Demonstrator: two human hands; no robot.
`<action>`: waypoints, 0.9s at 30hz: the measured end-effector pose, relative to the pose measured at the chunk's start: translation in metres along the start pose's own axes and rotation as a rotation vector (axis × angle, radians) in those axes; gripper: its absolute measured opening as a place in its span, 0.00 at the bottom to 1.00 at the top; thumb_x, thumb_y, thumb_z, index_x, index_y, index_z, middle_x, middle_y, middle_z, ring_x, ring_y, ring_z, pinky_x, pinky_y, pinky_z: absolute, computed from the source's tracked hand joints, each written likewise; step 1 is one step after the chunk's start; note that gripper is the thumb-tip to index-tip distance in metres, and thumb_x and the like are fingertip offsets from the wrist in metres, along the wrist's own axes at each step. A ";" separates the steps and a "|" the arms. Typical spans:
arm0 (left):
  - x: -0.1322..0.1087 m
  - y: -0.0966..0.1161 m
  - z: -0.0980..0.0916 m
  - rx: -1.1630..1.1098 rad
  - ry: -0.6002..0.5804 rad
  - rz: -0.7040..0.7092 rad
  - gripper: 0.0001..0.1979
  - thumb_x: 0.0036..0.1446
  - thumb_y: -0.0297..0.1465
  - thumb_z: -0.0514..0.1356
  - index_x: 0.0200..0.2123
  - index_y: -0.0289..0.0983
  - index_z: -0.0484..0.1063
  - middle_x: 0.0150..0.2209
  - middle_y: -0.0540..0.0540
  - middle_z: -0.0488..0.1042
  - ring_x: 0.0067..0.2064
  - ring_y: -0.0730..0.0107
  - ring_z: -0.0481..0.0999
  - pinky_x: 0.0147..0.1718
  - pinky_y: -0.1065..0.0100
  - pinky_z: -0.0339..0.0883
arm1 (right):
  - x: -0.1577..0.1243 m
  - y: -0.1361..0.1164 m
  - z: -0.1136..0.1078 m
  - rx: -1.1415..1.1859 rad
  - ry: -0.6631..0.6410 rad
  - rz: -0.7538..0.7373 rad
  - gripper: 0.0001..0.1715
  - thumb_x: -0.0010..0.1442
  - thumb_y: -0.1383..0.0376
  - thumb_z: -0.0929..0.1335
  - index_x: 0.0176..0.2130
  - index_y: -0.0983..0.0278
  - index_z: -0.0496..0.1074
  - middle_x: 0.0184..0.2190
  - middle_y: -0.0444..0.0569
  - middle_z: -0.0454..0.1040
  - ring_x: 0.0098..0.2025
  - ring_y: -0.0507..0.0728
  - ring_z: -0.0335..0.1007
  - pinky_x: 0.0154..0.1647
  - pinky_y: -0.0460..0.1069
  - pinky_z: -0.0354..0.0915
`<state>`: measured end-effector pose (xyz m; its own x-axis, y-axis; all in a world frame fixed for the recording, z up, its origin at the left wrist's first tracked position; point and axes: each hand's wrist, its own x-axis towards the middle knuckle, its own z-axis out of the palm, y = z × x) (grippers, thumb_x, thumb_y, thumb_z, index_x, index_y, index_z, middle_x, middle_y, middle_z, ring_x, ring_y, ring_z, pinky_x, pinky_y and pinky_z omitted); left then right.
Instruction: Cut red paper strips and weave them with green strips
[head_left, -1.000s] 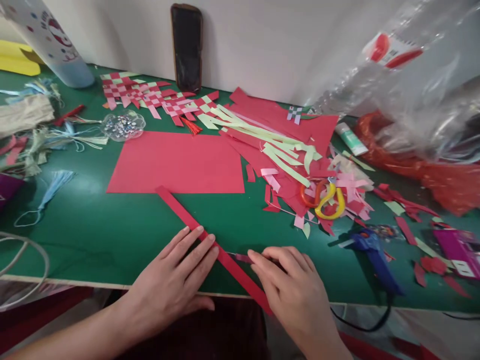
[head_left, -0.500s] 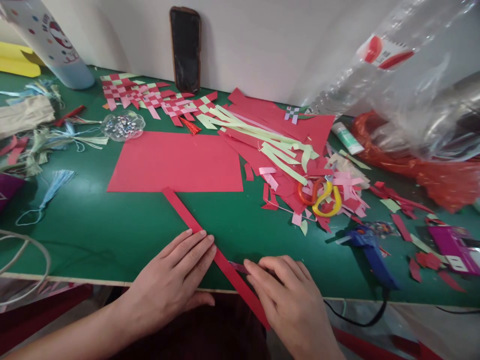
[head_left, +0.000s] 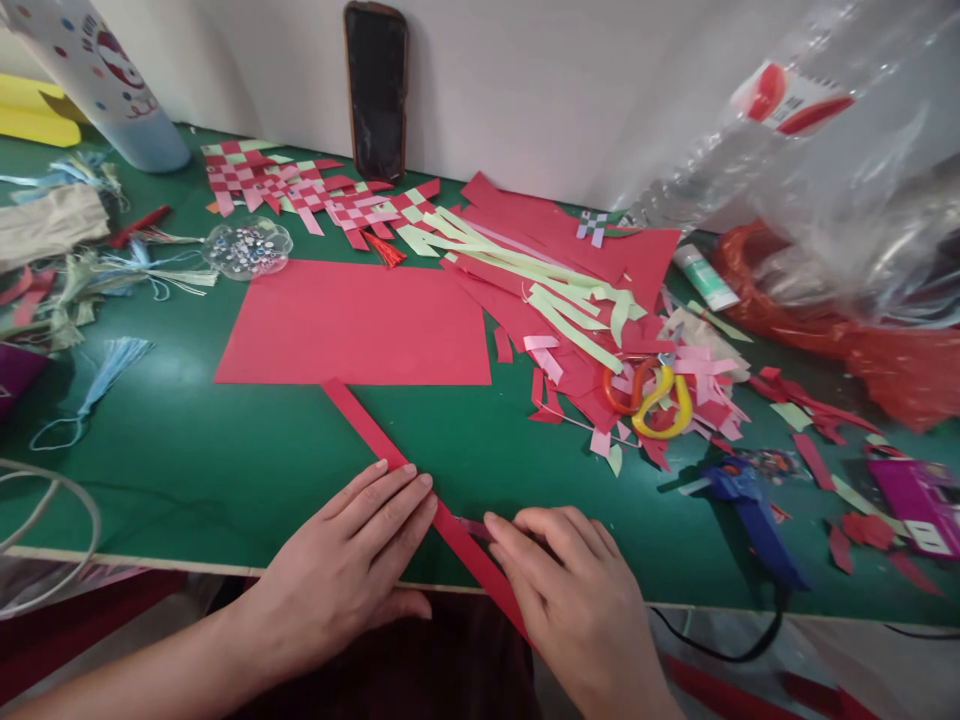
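A long strip of red paper (head_left: 364, 422) lies slantwise across the table's front edge, its lower end hanging over. My left hand (head_left: 367, 545) rests flat on it, the fingers stretched out and close together. On the strip's right side, my right hand (head_left: 574, 585) pinches a slim pinkish tool (head_left: 474, 527) whose tip meets the strip's edge. My fingers cover most of this tool, so its kind is unclear. The strip's upper end touches the near edge of a large red paper sheet (head_left: 352, 325).
Scissors (head_left: 661, 400) lie among paper scraps on the right, near a blue glue gun (head_left: 757, 515). Woven paper fish (head_left: 300, 190) and a bead dish (head_left: 247, 248) are behind the sheet. A phone (head_left: 376, 92) leans on the wall. Tassels (head_left: 97, 385) lie left.
The view has shifted slightly. My hands keep nearly the same places on and beside the red strip; less of the strip shows below my right hand.
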<state>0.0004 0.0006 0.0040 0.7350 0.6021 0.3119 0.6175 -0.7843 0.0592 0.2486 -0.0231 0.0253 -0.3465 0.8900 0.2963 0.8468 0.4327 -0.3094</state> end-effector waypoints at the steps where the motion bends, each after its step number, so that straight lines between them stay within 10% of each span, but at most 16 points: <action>1: 0.000 0.000 0.000 -0.002 0.002 -0.004 0.35 0.63 0.54 0.53 0.58 0.28 0.70 0.61 0.37 0.70 0.62 0.52 0.68 0.63 0.52 0.60 | 0.001 0.001 0.000 -0.003 -0.001 0.003 0.12 0.67 0.68 0.66 0.45 0.58 0.79 0.34 0.46 0.76 0.36 0.54 0.67 0.39 0.50 0.57; 13: -0.003 0.002 -0.001 -0.018 -0.028 -0.160 0.37 0.56 0.59 0.56 0.59 0.41 0.69 0.64 0.36 0.66 0.66 0.40 0.61 0.64 0.41 0.53 | 0.005 0.005 -0.007 -0.029 -0.005 0.001 0.12 0.66 0.69 0.66 0.45 0.59 0.79 0.33 0.46 0.76 0.35 0.53 0.68 0.38 0.50 0.58; 19: -0.005 0.005 0.000 0.010 0.025 -0.161 0.44 0.60 0.60 0.49 0.59 0.25 0.67 0.61 0.31 0.69 0.62 0.49 0.68 0.64 0.52 0.55 | -0.001 0.005 -0.012 0.004 -0.001 -0.006 0.12 0.66 0.68 0.66 0.43 0.58 0.79 0.33 0.46 0.76 0.35 0.52 0.68 0.37 0.50 0.58; 27: -0.010 -0.002 -0.007 0.043 -0.044 -0.142 0.40 0.62 0.60 0.46 0.59 0.33 0.68 0.61 0.34 0.69 0.63 0.51 0.67 0.65 0.51 0.51 | -0.005 0.000 -0.013 0.029 -0.025 -0.032 0.12 0.66 0.69 0.66 0.44 0.59 0.79 0.33 0.46 0.76 0.35 0.53 0.69 0.38 0.50 0.59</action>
<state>-0.0099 -0.0046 0.0072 0.6503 0.7132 0.2615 0.7269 -0.6843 0.0584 0.2555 -0.0297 0.0353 -0.3831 0.8789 0.2841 0.8233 0.4644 -0.3263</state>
